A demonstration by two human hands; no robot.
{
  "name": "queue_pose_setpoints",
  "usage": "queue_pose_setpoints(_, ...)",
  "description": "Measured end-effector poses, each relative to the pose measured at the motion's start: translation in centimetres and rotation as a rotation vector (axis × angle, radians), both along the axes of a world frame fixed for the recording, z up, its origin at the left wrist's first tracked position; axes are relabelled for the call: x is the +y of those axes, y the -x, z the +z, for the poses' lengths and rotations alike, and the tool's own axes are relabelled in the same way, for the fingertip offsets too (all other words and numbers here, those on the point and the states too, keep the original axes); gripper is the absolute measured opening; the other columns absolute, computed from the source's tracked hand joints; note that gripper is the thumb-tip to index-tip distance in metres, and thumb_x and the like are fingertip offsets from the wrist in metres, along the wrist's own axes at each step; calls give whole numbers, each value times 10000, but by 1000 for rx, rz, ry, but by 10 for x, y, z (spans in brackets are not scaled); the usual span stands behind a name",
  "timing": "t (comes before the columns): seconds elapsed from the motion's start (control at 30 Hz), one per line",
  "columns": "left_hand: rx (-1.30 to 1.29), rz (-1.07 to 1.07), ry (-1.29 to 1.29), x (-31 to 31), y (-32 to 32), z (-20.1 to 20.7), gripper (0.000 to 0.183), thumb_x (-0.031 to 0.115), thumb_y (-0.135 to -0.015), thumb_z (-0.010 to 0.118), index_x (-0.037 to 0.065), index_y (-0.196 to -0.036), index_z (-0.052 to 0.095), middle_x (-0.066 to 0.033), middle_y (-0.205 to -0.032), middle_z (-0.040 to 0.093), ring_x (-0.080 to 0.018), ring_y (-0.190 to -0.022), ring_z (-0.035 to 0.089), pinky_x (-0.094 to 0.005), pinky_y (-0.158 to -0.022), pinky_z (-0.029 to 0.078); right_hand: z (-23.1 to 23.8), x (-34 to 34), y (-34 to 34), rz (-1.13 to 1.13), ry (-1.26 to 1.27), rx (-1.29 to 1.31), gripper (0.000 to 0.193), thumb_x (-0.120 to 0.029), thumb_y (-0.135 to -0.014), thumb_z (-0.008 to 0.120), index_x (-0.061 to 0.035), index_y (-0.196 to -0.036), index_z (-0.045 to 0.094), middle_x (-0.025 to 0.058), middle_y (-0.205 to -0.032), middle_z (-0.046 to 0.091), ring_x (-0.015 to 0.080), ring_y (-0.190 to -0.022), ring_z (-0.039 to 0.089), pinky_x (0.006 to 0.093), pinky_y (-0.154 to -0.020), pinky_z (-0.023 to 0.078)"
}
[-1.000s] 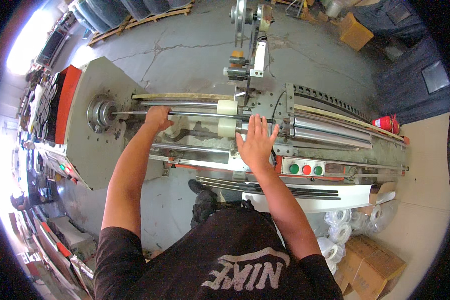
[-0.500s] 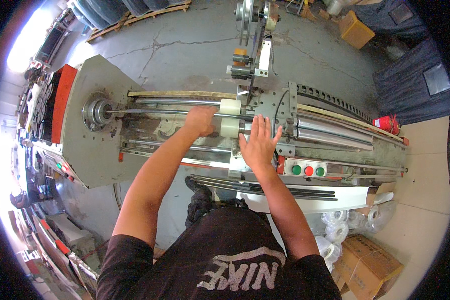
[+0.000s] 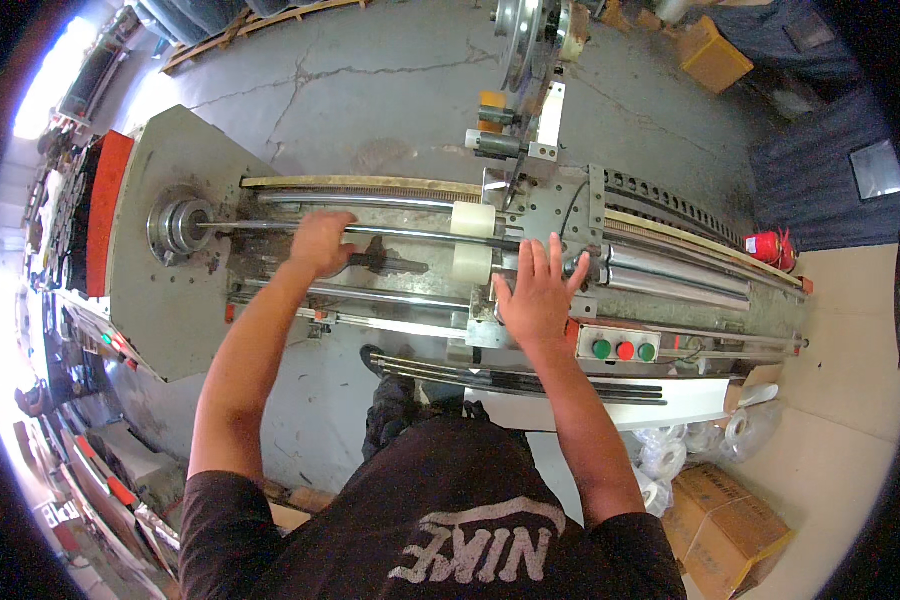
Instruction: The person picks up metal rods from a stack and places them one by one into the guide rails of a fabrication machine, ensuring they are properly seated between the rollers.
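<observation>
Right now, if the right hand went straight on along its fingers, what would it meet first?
Probably the grey plate with small holes, directly ahead of the open right hand. Depth is unclear from this single view, so it might pass above the plate rather than touch it.

Left of centre, the left hand (image 3: 320, 243) covers part of the long rod (image 3: 400, 235); the top edge cuts off the metal wheel (image 3: 523, 42), upper centre.

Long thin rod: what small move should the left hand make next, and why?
Perhaps slide the left hand along the rod toward the white cylinders: it lies over the stretch between them and the chuck, with bare rod ahead.
</observation>
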State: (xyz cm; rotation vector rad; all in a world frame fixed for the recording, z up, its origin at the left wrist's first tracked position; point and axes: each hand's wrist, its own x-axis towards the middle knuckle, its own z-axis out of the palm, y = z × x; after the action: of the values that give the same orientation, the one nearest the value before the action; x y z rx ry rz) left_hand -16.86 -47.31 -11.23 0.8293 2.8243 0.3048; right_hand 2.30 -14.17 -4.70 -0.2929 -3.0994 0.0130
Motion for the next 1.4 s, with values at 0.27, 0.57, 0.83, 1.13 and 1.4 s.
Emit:
queue_pose_setpoints(0.27, -18, 70, 230, -70, 32, -16, 712, 358, -801, 831, 199, -1453, 592, -134, -1509, 577, -320, -1292, 615, -470, -1128, 439, -32, 53, 103, -190, 874, 122, 611, -492, -991, 646, 23, -1320, 655, 198, -1301, 697, 364, -1306, 611, 502, -1133, 412)
queue_pose_setpoints(0.57, -185, 35, 269, -10, 19, 15, 833, 424, -782, 832, 195, -1519, 518, -97, -1647, 416, -317, -1298, 618, -472, -1111, 463, -76, 66, 162, -504, 1319, -282, 525, -363, -1010, 683, 33, -1349, 628, 145, -1220, 710, 220, -1113, 668, 360, -837, 539)
queue_pose_setpoints(0.83, -136, -65, 59, 47, -16, 16, 699, 317, -800, 832, 155, -1434, 586, -91, -1524, 570, -294, -1324, 601, -446, -1101, 479, -119, 68, 161, -350, 1245, -172, 571, -398, -920, 762, 68, -1241, 682, 196, -1094, 748, 264, -951, 713, 402, -829, 551)
queue_pose_setpoints(1.13, -129, -193, -27, 141, -51, 20, 637, 278, -787, 818, 86, -1341, 568, -153, -1283, 677, -360, -1137, 672, -468, -980, 534, -118, 66, 163, -357, 1134, -128, 511, -420, -888, 777, 25, -1136, 749, 205, -1070, 775, 306, -936, 738, 429, -882, 551)
queue_pose_setpoints(1.4, 21, -254, -50, 162, -65, 11, 452, 130, -822, 711, 13, -1234, 569, -115, -1113, 679, -272, -1055, 679, -395, -950, 509, -56, 44, 138, -356, 1159, 123, 321, -322, -1005, 645, -38, -943, 781, 27, -714, 666, 125, -641, 580, 323, -613, 456)
